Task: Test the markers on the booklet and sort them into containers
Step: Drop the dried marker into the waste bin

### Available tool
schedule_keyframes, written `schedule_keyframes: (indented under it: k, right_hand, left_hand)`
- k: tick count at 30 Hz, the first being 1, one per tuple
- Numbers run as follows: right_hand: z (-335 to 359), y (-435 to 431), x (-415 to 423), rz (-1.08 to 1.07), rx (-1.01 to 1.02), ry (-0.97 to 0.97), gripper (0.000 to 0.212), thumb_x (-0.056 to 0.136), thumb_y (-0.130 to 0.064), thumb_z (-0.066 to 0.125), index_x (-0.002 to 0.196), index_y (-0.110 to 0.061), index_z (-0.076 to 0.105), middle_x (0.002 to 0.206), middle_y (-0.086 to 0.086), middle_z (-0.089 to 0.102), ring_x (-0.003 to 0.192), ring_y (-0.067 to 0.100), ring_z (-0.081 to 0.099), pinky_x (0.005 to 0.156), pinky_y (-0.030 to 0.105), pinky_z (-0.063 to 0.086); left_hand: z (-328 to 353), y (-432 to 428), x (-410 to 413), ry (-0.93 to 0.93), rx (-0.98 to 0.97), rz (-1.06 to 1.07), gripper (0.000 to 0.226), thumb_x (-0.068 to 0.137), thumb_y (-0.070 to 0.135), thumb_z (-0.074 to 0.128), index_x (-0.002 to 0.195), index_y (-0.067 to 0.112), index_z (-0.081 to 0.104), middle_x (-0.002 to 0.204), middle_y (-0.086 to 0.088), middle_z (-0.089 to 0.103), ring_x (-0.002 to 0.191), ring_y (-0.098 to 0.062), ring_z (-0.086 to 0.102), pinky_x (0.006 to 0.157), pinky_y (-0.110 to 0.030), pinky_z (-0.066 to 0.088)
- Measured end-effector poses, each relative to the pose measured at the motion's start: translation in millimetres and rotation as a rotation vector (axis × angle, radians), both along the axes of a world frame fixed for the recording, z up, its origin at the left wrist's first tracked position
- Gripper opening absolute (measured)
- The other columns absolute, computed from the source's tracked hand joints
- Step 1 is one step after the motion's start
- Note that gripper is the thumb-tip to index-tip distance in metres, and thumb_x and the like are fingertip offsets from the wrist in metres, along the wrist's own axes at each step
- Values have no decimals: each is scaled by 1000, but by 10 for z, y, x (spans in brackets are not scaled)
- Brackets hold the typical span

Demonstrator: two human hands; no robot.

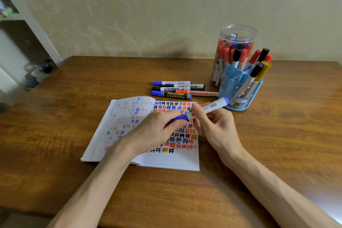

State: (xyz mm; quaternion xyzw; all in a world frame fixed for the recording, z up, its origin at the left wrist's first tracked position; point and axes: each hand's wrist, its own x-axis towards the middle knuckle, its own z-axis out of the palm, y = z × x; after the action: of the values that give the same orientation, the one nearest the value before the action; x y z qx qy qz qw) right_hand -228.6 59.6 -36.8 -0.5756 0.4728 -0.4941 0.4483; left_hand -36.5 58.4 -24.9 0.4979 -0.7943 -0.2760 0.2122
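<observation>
Head view: In the middle of the frame both hands meet over an open booklet (166, 161) that lies flat on the wooden worktop (74, 116). Its right page is covered in rows of blue, red, black and yellow marks, and the left page shows fainter ones.

The left hand (155, 127) comes in from the lower left. Its grip is curled round the blue cap (178, 118) at the lower left end of a white marker (209, 108). The right hand (212, 126), coming from the lower right, has its grip closed on the marker's white barrel, thumb on top. The marker slants up towards the right, above the page and clear of it, and its blue tail end is near the blue holder. The cap meets the barrel; whether it is fully seated cannot be told.

Just above the booklet a handful of loose markers (177, 89) lie side by side on the worktop, with blue, black and red caps. To the right of centre stands a blue divided holder (240, 87) with red, black and yellow markers upright in it. Directly behind it is a clear plastic jar (237, 35) packed with mostly red-capped markers.
</observation>
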Motion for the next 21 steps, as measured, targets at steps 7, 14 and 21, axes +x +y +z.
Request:
schedule_keyframes:
  k: [7, 14, 21]
  right_hand:
    - [12, 58, 4, 67, -58, -7, 31, 98, -41, 65, 82, -16, 73, 71, -2, 73, 65, 15, 72, 60, 27, 57]
    - [-3, -8, 22, 73, -17, -18, 39, 102, -40, 62, 83, -8, 71, 65, 1, 66, 59, 13, 59, 58, 29, 51]
    - [-31, -54, 20, 5, 43, -98, 38, 100, -45, 62, 88, -10, 72, 66, -3, 63, 61, 11, 56, 59, 24, 47]
  left_hand:
    - [97, -1, 96, 173, 230, -39, 29, 101, 42, 52, 102, 21, 71, 94, 8, 73, 92, -10, 70, 80, -32, 58]
    - [17, -44, 212, -8, 173, -11, 49, 84, 58, 74, 129, 45, 60, 125, 33, 60, 120, 13, 52, 100, -25, 48]
    - [-40, -23, 272, -303, 83, -10, 94, 71, 70, 80, 151, 52, 35, 162, 30, 23, 141, 14, 10, 123, -36, 13]
